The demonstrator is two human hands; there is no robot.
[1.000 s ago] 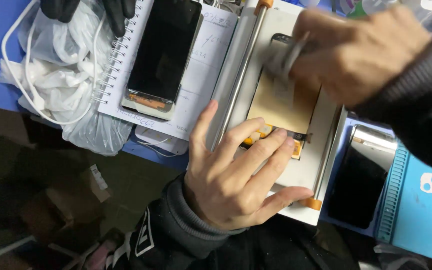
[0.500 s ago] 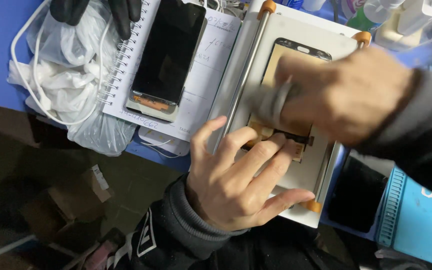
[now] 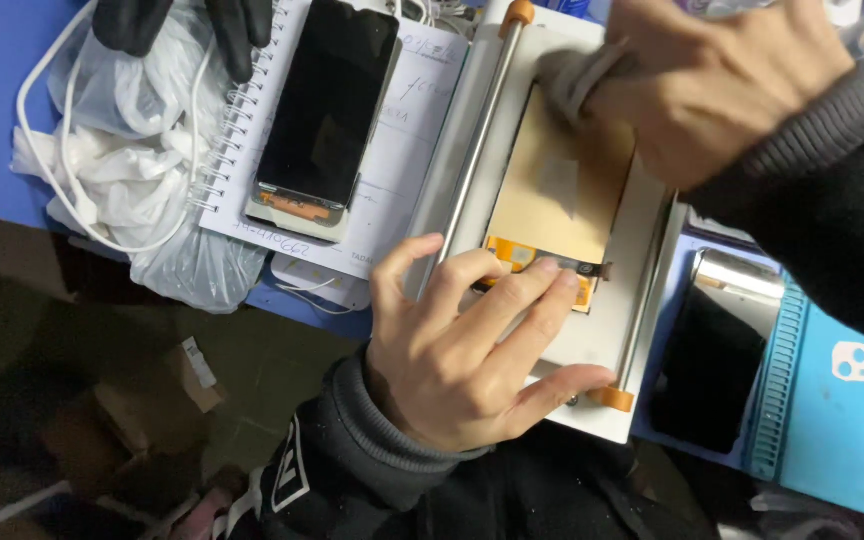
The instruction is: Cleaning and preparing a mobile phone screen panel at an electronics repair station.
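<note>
A display panel lies face down, its copper-coloured back up, on a white heating plate with metal rails and orange knobs. My left hand lies flat with fingers spread, its fingertips pressing on the panel's orange lower edge and its thumb at the plate's near rim. My right hand is closed on a grey cloth, which it presses against the top end of the panel.
A dark phone screen rests on a spiral notebook to the left. Beside it lie a white plastic bag and cable and black-gloved fingers. Another phone sits on a blue mat at the right.
My right hand drew the cloth down to the middle of the panel, then back up to its top end. My left hand stayed pressed on the lower edge.
</note>
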